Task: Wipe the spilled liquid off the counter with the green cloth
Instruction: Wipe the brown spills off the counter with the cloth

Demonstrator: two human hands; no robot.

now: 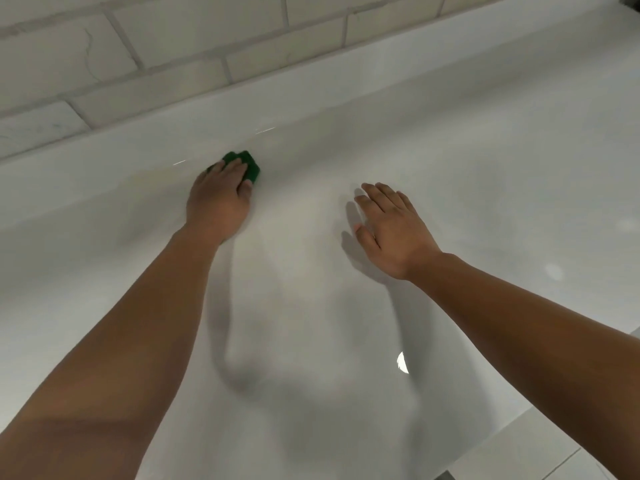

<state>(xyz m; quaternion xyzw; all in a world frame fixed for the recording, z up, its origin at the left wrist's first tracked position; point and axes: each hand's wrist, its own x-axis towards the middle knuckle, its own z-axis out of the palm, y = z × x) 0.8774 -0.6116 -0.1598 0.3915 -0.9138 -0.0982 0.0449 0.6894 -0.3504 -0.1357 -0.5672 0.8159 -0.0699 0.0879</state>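
My left hand (pixel 218 199) presses a folded green cloth (pixel 250 165) flat onto the white counter (pixel 450 150), near the low raised ledge at the back. Only the cloth's far edge shows past my fingers. A faint yellowish smear of liquid (pixel 152 173) lies just left of the cloth. Thin wet glints (pixel 265 130) show on the ledge behind it. My right hand (pixel 391 230) rests palm down on the counter to the right, fingers spread, holding nothing.
A grey tiled wall (pixel 156 50) rises behind the ledge. The counter's front edge (pixel 519 434) runs along the lower right, with floor tiles (pixel 568 459) below it. A bright light reflection (pixel 401 362) shines on the counter near my right forearm.
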